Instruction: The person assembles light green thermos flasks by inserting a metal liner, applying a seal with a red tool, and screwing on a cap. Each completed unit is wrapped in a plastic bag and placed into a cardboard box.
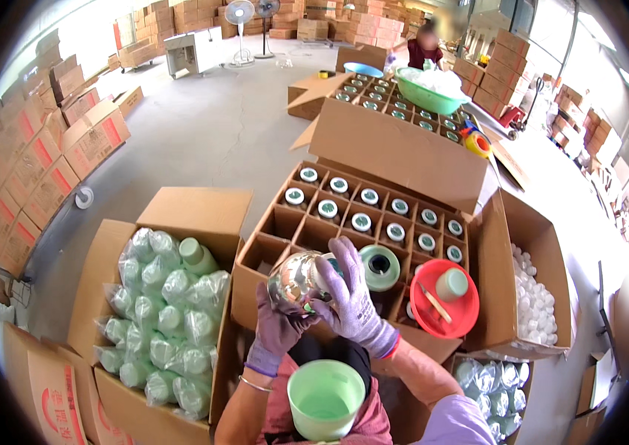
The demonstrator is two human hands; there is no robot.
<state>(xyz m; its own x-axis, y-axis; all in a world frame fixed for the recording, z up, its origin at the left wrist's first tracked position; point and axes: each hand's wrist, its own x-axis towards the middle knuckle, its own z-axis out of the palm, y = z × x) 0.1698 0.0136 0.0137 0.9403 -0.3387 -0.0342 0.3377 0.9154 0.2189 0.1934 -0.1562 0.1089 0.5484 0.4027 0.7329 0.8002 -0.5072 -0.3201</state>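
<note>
A pale green tub [318,429] stands upright at the person's lap, open end up. Above it, both gloved hands grip a mirror-finish silver vessel [293,282], which is held tilted over the near edge of a divided carton [246,297]. The left hand [276,334] is closed around the vessel's lower left side; the right hand [348,300] is closed on its right end, thumb below and fingers above.

The carton's far compartments contain containers with white-rimmed green tops [361,222]. Right of the right hand, a round pale green part [390,279] with a dark centre sits on the carton. Beside it, a red dish [464,315] carries a pale green cup [451,284] and a stick-shaped tool [435,305].

To the left, an open carton [95,282] holds bagged pale green cups [171,319]. To the right, another carton [511,274] contains small white rounded pieces [533,308].
</note>
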